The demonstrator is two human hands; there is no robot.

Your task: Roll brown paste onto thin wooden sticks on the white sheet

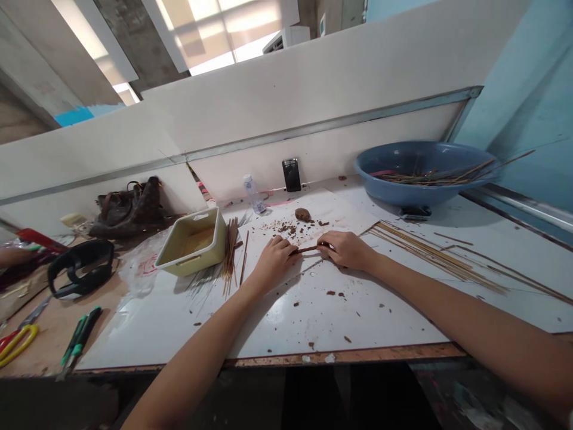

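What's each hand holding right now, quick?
Left hand: closed, fingers on one end of the brown stick.
Right hand: closed on the stick's other end.

Bright daylight enters through the window (215,30) above and glares faintly off the tabletop (313,316). Shadows are soft. Wide-angle distortion bends the edges.
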